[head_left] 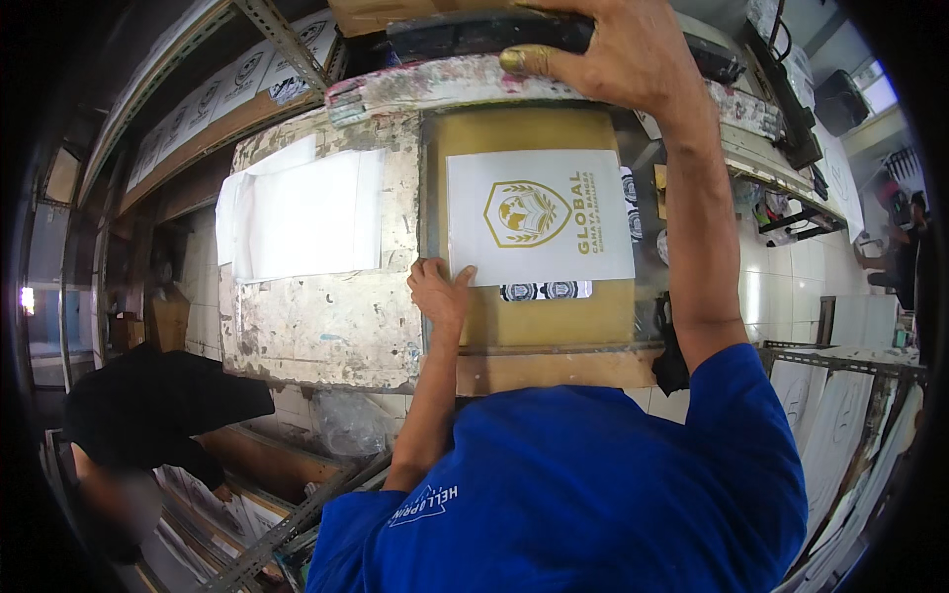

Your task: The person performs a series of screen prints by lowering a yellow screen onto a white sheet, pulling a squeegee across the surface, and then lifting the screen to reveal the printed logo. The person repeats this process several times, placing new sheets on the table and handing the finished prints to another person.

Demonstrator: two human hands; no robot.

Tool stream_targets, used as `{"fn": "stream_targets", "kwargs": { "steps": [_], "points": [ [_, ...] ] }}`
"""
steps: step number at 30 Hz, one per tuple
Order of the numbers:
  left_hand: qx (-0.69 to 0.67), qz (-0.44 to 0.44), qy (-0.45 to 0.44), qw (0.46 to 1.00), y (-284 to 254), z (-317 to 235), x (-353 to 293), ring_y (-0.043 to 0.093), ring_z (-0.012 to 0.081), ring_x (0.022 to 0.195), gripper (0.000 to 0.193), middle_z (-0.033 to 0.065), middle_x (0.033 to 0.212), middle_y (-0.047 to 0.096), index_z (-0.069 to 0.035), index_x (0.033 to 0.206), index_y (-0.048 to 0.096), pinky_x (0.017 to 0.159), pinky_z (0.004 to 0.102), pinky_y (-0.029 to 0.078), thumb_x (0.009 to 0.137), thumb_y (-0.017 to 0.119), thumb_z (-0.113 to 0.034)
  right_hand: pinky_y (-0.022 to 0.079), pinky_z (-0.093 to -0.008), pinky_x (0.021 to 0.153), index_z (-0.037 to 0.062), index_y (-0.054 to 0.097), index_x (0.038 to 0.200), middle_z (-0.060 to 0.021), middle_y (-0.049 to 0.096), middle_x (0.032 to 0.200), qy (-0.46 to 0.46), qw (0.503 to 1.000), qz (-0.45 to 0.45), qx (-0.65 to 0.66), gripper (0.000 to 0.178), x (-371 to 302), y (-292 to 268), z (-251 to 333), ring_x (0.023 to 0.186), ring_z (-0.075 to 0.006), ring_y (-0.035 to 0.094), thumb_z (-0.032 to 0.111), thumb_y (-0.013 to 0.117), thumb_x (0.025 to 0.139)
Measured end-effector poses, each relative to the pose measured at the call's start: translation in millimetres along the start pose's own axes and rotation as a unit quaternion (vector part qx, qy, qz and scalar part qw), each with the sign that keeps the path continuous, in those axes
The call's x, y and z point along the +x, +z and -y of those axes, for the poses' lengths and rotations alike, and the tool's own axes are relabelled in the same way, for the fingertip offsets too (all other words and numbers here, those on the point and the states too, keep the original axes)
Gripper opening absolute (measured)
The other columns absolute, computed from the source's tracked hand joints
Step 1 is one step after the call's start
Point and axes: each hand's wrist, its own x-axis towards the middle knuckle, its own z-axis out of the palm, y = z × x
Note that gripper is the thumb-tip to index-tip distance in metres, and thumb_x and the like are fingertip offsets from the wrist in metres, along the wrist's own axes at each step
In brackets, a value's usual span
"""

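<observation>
A white sheet [474, 237] with a gold shield emblem and gold lettering lies on a yellowish printing board [593, 321]. My left hand [438, 296] is at the sheet's lower left corner, its thumb stretched out to that corner and its fingers over the board's left edge. Above the board, my right hand [638, 59] grips a paint-stained wooden frame bar [425, 87], its gold-smeared thumb on the near side. The far fingertips are cut off by the picture's top edge. Small dark-printed stickers [544, 292] show from under the sheet.
White sheets [311, 217] are stacked on the worn table [297, 331] to the left. Metal racks hold printed sheets [213, 99] at the upper left and more sheets [820, 415] at the right. A person in black [158, 410] bends at the lower left; another is far right.
</observation>
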Motion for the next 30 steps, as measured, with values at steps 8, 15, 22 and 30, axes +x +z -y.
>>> {"fn": "stream_targets", "kwargs": {
  "steps": [8,15,22,30],
  "points": [
    [-0.040,0.035,-0.079,0.995,13.5,-5.7,0.9,0.049,0.0293,0.118,0.024,0.0029,0.118,0.057,-0.013,0.081,0.069,0.097,0.0515,0.031,0.073,0.086,-0.028,0.052,-0.0416,0.087,0.0053,0.079,0.108,-0.0180,0.076,0.097,0.066,0.995,0.053,0.047,0.050,10.9,1.0,-5.9,0.090,-0.0325,0.071,0.039,0.082,0.071],
    [-0.255,0.035,-0.089,0.962,28.8,17.8,0.3,0.050,0.0239,0.108,0.023,0.0030,0.110,0.057,-0.006,0.083,0.067,0.097,0.0430,0.036,0.076,0.085,-0.020,0.053,-0.0393,0.084,0.0074,0.079,0.107,-0.0156,0.077,0.097,0.093,0.990,0.099,0.039,0.045,17.1,-5.5,-4.1,0.087,-0.0295,0.069,0.036,0.082,0.072],
    [-0.277,0.014,-0.066,0.958,29.8,19.3,5.9,0.055,0.0173,0.088,0.023,0.0051,0.105,0.055,-0.001,0.074,0.065,0.080,0.0313,0.048,0.076,0.085,-0.012,0.053,-0.0406,0.086,0.0085,0.079,0.110,-0.0143,0.076,0.097,0.078,0.994,0.073,0.029,0.050,16.8,-2.7,-9.4,0.093,-0.0311,0.069,0.042,0.082,0.073],
    [-0.252,0.041,-0.057,0.965,17.4,-2.2,6.5,0.063,0.0237,0.087,0.034,0.0121,0.089,0.068,-0.003,0.109,0.060,0.076,0.0382,0.049,0.082,0.080,-0.008,0.054,-0.0433,0.089,0.0072,0.078,0.115,-0.0231,0.073,0.111,0.056,0.996,0.066,0.004,0.059,17.8,-0.1,-16.3,0.100,-0.0364,0.069,0.047,0.082,0.072]
  ]
}}
